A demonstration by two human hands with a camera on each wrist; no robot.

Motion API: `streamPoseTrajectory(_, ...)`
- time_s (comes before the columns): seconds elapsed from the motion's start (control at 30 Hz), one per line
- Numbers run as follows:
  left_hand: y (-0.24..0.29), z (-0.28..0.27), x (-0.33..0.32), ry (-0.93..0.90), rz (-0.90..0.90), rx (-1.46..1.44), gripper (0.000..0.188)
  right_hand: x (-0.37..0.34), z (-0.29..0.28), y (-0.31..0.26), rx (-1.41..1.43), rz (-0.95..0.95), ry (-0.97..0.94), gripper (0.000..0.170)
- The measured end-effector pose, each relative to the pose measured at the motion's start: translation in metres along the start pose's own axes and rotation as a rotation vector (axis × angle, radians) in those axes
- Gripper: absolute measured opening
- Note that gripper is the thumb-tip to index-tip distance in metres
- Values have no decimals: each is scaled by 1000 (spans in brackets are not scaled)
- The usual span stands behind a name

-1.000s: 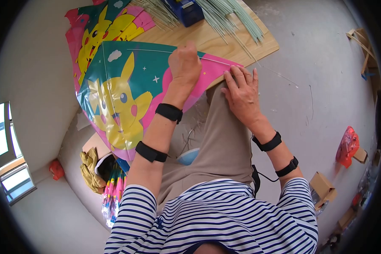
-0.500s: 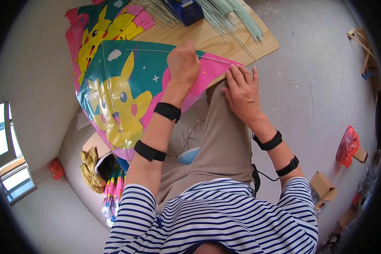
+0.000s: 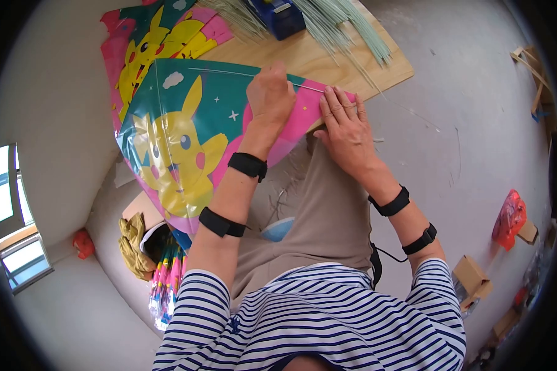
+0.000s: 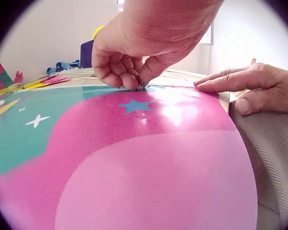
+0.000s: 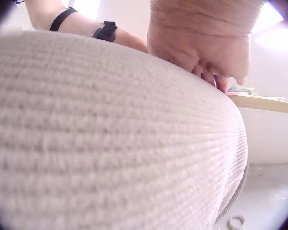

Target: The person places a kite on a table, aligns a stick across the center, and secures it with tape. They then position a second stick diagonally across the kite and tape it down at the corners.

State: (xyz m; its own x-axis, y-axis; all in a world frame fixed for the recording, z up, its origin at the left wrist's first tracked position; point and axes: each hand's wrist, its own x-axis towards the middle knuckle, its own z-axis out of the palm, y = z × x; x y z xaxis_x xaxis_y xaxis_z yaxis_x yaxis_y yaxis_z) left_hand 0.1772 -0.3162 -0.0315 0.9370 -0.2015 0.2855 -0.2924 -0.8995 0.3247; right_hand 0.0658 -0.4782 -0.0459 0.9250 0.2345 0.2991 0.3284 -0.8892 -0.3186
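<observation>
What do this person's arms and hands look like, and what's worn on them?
The left hand and right hand are bare. The short sleeves are white with navy stripes. Each arm wears two black straps, one nearer the wrist.

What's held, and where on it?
The left hand pinches the thin white rod partway along; the right hand holds nothing, resting on the printed sheet.

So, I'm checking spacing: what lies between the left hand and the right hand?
The head view shows a thin white rod along the sheet's pink part.
</observation>
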Motion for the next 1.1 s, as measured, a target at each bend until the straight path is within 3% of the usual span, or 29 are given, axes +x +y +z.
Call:
streamPoseTrajectory(0.37,-49,-27,10,-24,-202,52,11,-1,-1,-3,7,12,-14,69)
streamPoseTrajectory(0.77,-50,-15,5,37,-134,36,11,-1,-2,-4,33,25,-28,67)
streamPoseTrajectory(1.1,-48,-20,-3,-7,-238,18,9,-2,-3,-3,53,31,-36,68)
